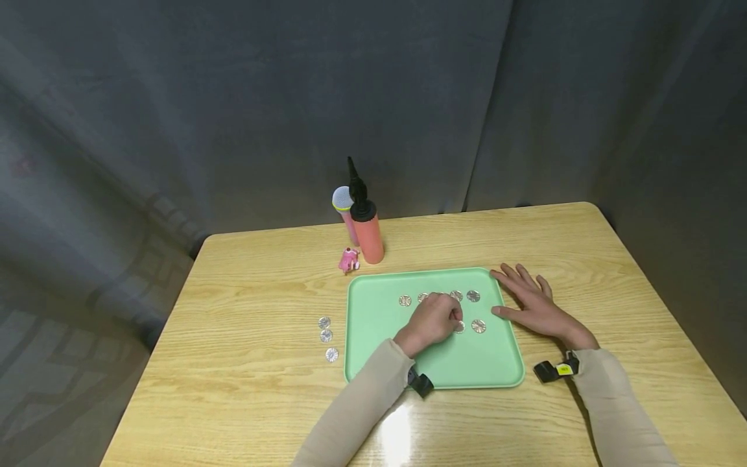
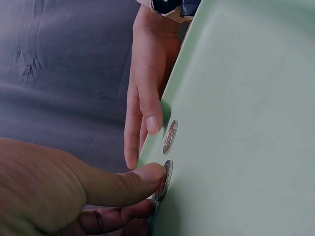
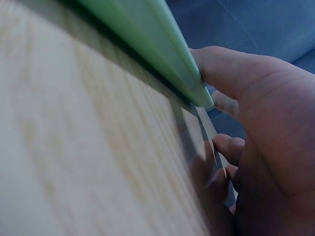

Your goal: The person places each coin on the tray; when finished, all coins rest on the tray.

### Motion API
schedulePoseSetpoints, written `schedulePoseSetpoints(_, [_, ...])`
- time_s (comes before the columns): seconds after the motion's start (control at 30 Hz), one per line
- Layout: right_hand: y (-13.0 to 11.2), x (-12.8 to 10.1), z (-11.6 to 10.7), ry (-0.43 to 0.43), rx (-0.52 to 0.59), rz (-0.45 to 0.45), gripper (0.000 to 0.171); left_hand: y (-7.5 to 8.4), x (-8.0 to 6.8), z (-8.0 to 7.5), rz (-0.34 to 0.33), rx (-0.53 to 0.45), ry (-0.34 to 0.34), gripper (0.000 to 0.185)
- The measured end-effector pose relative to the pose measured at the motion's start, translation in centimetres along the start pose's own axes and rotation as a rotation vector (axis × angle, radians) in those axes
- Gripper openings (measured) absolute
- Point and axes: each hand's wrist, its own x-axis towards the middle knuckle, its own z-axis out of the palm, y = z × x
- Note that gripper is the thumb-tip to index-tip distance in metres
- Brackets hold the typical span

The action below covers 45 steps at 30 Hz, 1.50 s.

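Observation:
My left hand (image 1: pixel 430 321) is over the green tray (image 1: pixel 373 344), fingers curled. In the left wrist view its thumb and fingers pinch a silver coin (image 2: pixel 166 184) low at the tray surface. Another coin (image 2: pixel 170 137) lies flat just beyond it, the same one as the coin (image 1: pixel 478 326) to the right in the head view. Farther back on the tray is a row of several coins (image 1: pixel 473 296), partly covered by the left hand. My right hand (image 1: pixel 533 308) is spread at the tray's right edge, with its thumb and fingertips at the rim (image 3: pixel 192 78).
Three coins (image 1: pixel 326 335) lie on the wooden table (image 1: pixel 251 337) left of the tray. Behind the tray stand a red hand pump (image 1: pixel 369 240) with a black nozzle and a toy microphone (image 1: pixel 343 198), beside a small pink toy (image 1: pixel 349 260). Dark curtains (image 1: pixel 350 97) hang around the table.

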Motion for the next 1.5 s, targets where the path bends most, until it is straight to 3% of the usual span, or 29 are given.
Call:
schedulePoseSetpoints(0.17, [0.1,0.0,0.0,0.0,0.002,0.003,0.079,-0.2,0.1,0.1,0.015,0.019,0.0,0.006])
schedulePoseSetpoints(0.3, [0.1,0.0,0.0,0.002,0.0,0.0,0.079,-0.2,-0.1,-0.5,0.005,-0.034,0.004,0.006])
schedulePoseSetpoints(0.6, [0.0,0.0,-0.1,-0.001,-0.005,0.0,0.079,-0.1,-1.0,-4.4,0.024,-0.171,0.127,0.008])
schedulePoseSetpoints(0.77, [-0.1,0.0,-0.1,0.001,-0.004,-0.003,0.079,-0.2,-1.8,-6.4,0.068,-0.232,0.195,0.009])
schedulePoseSetpoints(1.13, [0.1,0.1,-0.1,0.0,-0.002,-0.003,0.079,-0.7,-4.1,-9.3,0.086,-0.269,0.296,0.007])
schedulePoseSetpoints(1.5, [0.3,0.0,0.0,-0.001,-0.009,0.0,0.079,-2.4,-5.9,-10.2,0.084,-0.24,0.35,0.004])
